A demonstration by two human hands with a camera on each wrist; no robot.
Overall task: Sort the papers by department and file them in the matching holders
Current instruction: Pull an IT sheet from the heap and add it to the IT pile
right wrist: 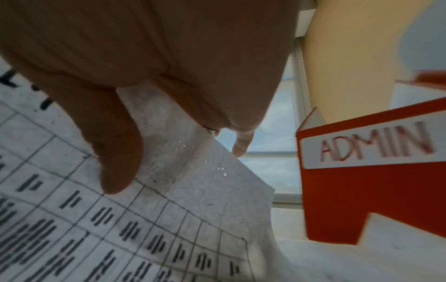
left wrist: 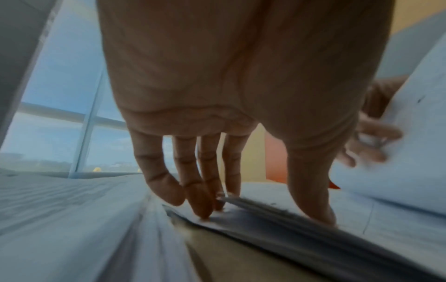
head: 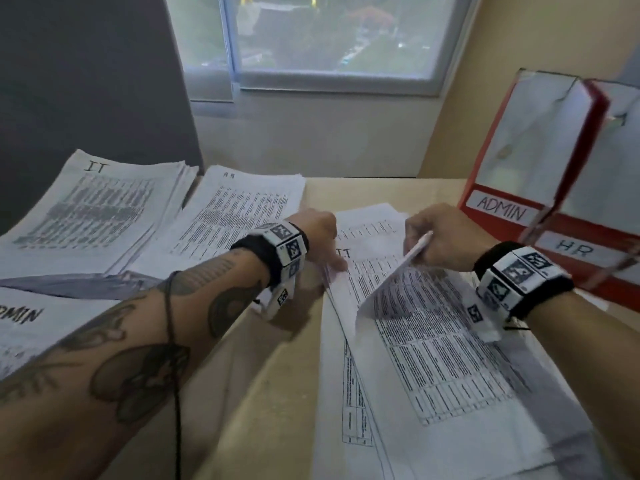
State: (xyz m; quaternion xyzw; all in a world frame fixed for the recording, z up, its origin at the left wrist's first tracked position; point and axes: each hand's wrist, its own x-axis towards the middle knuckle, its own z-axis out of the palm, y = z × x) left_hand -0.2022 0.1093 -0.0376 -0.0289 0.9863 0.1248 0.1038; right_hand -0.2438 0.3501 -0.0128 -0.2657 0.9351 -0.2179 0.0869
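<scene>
A loose pile of printed papers [head: 443, 368] lies on the table in front of me. My right hand [head: 420, 247] pinches the top sheet [head: 391, 285] at its far edge and holds it curled up off the pile. The right wrist view shows this sheet [right wrist: 169, 209] between thumb and fingers of the right hand [right wrist: 178, 158]. The page exposed underneath is headed IT [head: 346, 252]. My left hand [head: 332, 261] presses on the pile's left edge. In the left wrist view the left hand [left wrist: 260, 215] has straight fingers at the edge and the thumb on top.
Sorted stacks lie to the left: IT [head: 93, 209], HR [head: 235, 209] and ADMIN [head: 27, 323]. Red holders stand at the right, labelled ADMIN [head: 502, 211] and HR [head: 571, 249]. The ADMIN holder [right wrist: 362, 190] is close to my right hand. A window and wall lie behind.
</scene>
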